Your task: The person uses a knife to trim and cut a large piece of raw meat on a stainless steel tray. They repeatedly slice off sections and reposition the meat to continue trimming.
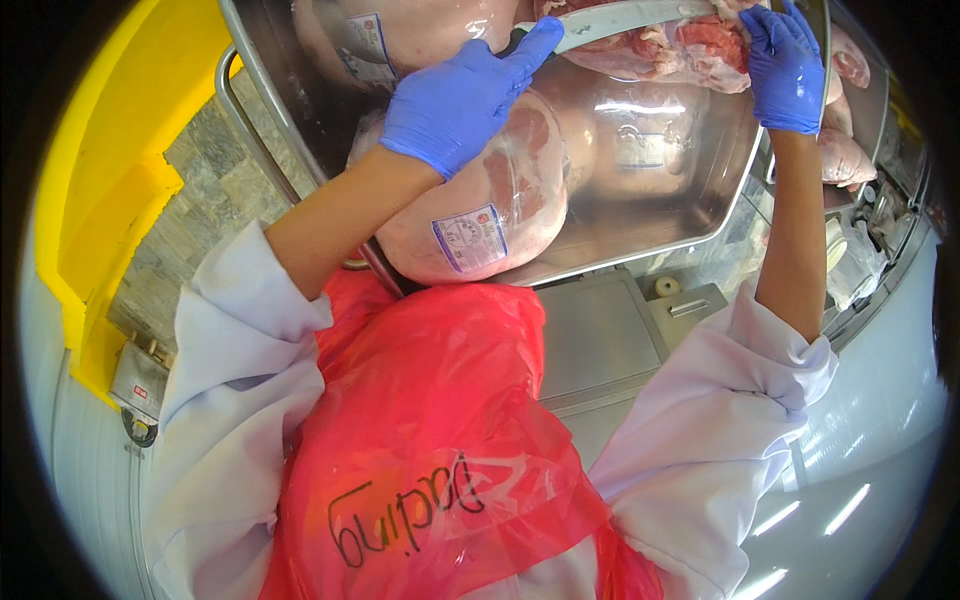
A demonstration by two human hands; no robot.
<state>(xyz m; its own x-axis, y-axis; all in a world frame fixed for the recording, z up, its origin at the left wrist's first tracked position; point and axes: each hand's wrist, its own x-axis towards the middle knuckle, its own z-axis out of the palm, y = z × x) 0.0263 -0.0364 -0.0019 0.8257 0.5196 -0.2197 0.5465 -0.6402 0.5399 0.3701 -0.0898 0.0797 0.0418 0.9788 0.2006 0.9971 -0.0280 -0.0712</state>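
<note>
My left hand (pixel 455 105), in a blue glove, is closed around the dark handle of a large knife (pixel 630 20). Its long blade points right and lies over a piece of raw meat (pixel 690 55) at the top of the view. My right hand (pixel 787 80), also gloved in blue, grips the right end of that meat; some of its fingers are hidden. Beneath my left wrist sits a large plastic-wrapped, labelled meat joint (pixel 515 200). Another wrapped joint (pixel 420 35) is at the upper left. All lie in a deep metal tray (pixel 640 245).
A metal handle (pixel 238 110) juts from the tray's left side. More meat pieces (pixel 845 155) lie to the right, outside the tray. A yellow structure (pixel 95 150) stands at the left. My red plastic apron (pixel 430 400) comes up close to the tray's near edge.
</note>
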